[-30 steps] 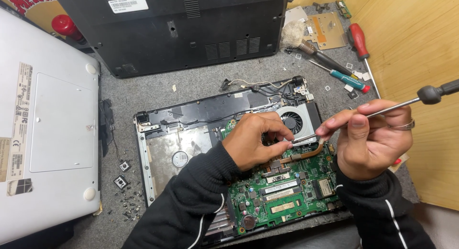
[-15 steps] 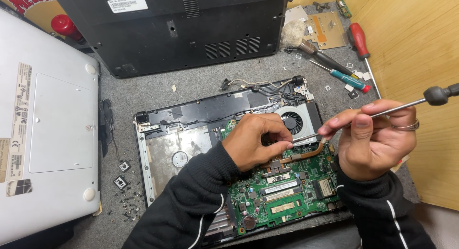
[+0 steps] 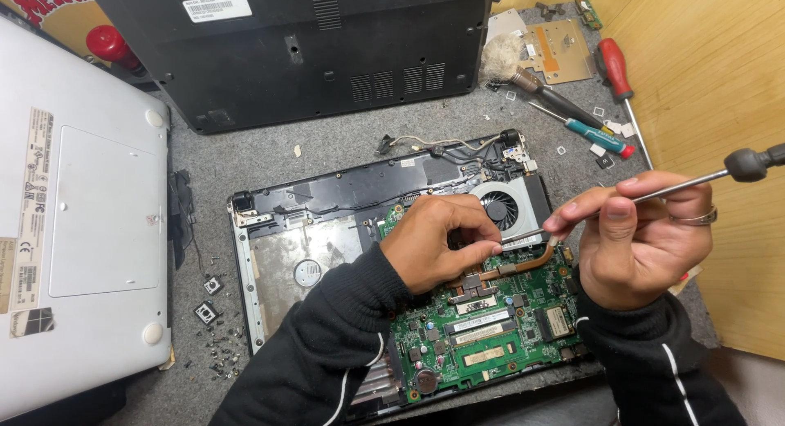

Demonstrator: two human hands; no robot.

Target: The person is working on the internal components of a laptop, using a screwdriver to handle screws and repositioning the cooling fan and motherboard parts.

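The left hand point(image 3: 437, 242) rests curled on the green motherboard point(image 3: 482, 336), fingertips pinched beside the fan point(image 3: 500, 207); the right hand point(image 3: 634, 234) grips a screwdriver point(image 3: 695, 179) between thumb and fingers.

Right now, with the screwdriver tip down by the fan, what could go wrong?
The screwdriver in the right hand could slip onto the green circuit board and scratch it. The left hand hides the tip, so aim is uncertain. A freed screw could drop near the fan.
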